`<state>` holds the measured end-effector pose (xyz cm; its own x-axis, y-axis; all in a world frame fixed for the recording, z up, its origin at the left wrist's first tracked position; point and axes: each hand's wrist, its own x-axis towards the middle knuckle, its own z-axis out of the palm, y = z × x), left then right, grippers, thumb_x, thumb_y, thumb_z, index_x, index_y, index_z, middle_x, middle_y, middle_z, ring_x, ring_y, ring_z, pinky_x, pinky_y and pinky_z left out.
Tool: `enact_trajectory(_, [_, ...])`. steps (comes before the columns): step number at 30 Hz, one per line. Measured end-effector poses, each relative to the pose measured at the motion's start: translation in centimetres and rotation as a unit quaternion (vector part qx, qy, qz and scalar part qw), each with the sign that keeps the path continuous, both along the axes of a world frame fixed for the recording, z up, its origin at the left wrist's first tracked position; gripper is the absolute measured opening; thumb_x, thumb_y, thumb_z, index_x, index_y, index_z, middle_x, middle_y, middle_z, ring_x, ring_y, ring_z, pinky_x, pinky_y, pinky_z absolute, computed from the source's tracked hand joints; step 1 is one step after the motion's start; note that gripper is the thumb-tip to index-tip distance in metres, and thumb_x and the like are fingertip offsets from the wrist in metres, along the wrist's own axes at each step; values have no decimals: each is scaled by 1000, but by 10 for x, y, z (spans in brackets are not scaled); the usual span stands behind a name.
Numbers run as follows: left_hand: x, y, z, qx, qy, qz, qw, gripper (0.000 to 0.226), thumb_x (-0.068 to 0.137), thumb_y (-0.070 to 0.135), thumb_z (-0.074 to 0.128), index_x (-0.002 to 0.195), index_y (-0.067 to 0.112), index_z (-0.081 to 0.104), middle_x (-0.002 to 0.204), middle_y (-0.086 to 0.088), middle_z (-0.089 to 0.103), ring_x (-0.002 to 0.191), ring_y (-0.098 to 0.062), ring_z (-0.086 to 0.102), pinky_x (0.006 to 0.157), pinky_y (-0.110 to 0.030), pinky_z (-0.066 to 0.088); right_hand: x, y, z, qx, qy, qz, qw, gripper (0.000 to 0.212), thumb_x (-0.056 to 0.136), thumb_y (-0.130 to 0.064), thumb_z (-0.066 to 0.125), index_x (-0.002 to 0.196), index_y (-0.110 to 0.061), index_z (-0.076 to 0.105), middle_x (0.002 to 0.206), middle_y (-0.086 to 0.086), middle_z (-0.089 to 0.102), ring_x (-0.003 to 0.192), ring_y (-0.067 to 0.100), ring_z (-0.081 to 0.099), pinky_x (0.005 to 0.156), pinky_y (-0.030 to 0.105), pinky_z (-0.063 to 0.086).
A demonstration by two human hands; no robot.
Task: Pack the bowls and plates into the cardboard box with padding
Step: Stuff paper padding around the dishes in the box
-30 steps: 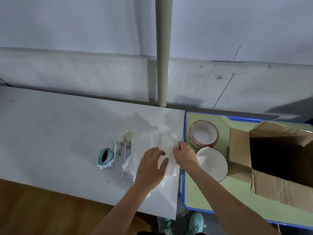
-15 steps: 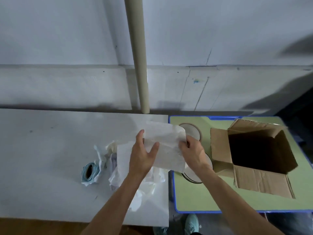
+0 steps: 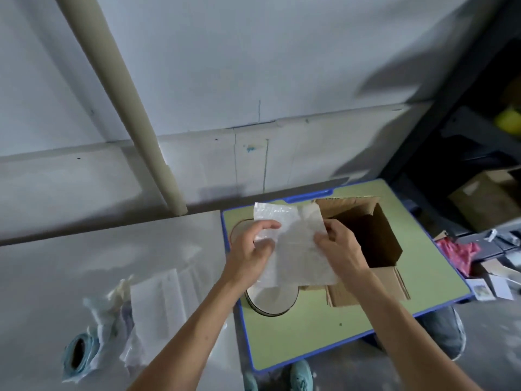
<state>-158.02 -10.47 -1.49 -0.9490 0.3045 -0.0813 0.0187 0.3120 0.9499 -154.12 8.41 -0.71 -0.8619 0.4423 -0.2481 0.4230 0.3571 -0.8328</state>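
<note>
A sheet of white bubble wrap (image 3: pixel 296 244) is held up over the green table, between the dishes and the box. My left hand (image 3: pixel 249 255) pinches its left edge and my right hand (image 3: pixel 338 246) grips its right edge. The open cardboard box (image 3: pixel 372 238) stands just right of the sheet, its inside dark. A white plate with a dark rim (image 3: pixel 272 301) lies below the sheet, partly hidden by it. The stacked bowls (image 3: pixel 239 228) are mostly hidden behind my left hand.
More padding sheets and crumpled wrap (image 3: pixel 146 303) lie on the white table (image 3: pixel 84 263) at left, beside a roll of blue tape (image 3: pixel 79 354). A green table with a blue rim (image 3: pixel 310 328) bears the dishes. A pipe (image 3: pixel 135 108) runs up the wall. Clutter and boxes (image 3: pixel 490 249) sit at right.
Both hands lifted the bubble wrap sheet off the pile on the white table and carried it right, over the plate toward the box. The view swung right too.
</note>
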Motion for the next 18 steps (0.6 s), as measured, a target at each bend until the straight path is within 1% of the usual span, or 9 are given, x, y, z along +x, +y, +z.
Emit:
enact_trajectory(2, [-3, 24, 0, -11, 0, -26, 1000, 42, 85, 8, 57, 114, 36, 64, 104, 17, 64, 77, -4, 58, 70, -13, 42, 5, 18, 0, 24, -7, -16, 1000, 36, 92, -17, 52, 127, -25, 50, 101, -5, 61, 85, 11, 56, 62, 26, 44])
enact_trajectory(3, [-3, 36, 0, -17, -3, -47, 999, 42, 87, 10, 58, 118, 38, 61, 111, 19, 63, 85, -2, 60, 77, -15, 43, 9, 28, 1, 30, -3, -32, 999, 40, 92, -15, 50, 129, -30, 46, 100, -5, 60, 83, 11, 55, 59, 25, 41])
enact_trajectory(5, [-3, 57, -2, -32, -6, -81, 996, 43, 90, 13, 58, 124, 39, 57, 126, 20, 58, 105, -5, 61, 91, -19, 44, 19, 45, 2, 26, 14, -57, 998, 47, 91, -12, 47, 127, -42, 42, 94, -4, 62, 80, 12, 57, 56, 27, 41])
enact_trajectory(7, [-2, 72, -2, -54, -7, -87, 995, 45, 92, 14, 57, 130, 37, 54, 131, 19, 55, 112, -8, 59, 97, -22, 43, 26, 62, -1, 22, 38, -68, 997, 51, 89, -8, 46, 121, -48, 41, 90, -2, 62, 79, 15, 59, 57, 29, 43])
enact_trajectory(10, [-1, 90, -2, -94, -11, -91, 991, 48, 93, 15, 57, 138, 31, 50, 132, 18, 50, 122, -8, 50, 100, -19, 38, 28, 83, -15, 38, 42, -55, 997, 39, 89, -3, 43, 105, -37, 52, 88, 1, 62, 77, 20, 58, 57, 28, 39])
enact_trajectory(12, [-2, 100, -6, -125, -16, -88, 988, 53, 92, 19, 60, 142, 30, 47, 140, 12, 49, 126, -8, 47, 102, -20, 36, 26, 93, -23, 47, 27, -41, 998, 37, 87, 2, 41, 96, -27, 61, 94, -2, 64, 86, 20, 59, 62, 25, 39])
enact_trajectory(14, [-3, 107, -11, -144, -25, -86, 985, 61, 88, 23, 64, 144, 32, 43, 143, 8, 49, 128, -9, 47, 100, -21, 38, 24, 100, -28, 64, 2, -34, 997, 44, 84, 6, 38, 103, -22, 66, 107, -2, 63, 98, 18, 58, 72, 23, 41])
enact_trajectory(15, [-3, 109, -13, -153, -27, -91, 984, 64, 87, 23, 65, 146, 32, 41, 139, 8, 52, 125, -10, 50, 96, -20, 39, 23, 103, -29, 90, -15, -28, 995, 49, 82, 7, 37, 110, -22, 65, 114, -2, 60, 104, 17, 55, 78, 24, 41])
enact_trajectory(18, [-3, 113, -15, -200, 6, -129, 971, 58, 88, 15, 61, 142, 27, 45, 103, 0, 67, 93, -15, 61, 71, -22, 43, 23, 108, -32, 139, -47, -18, 989, 61, 79, 10, 35, 126, -22, 57, 126, 0, 51, 115, 21, 49, 87, 26, 39])
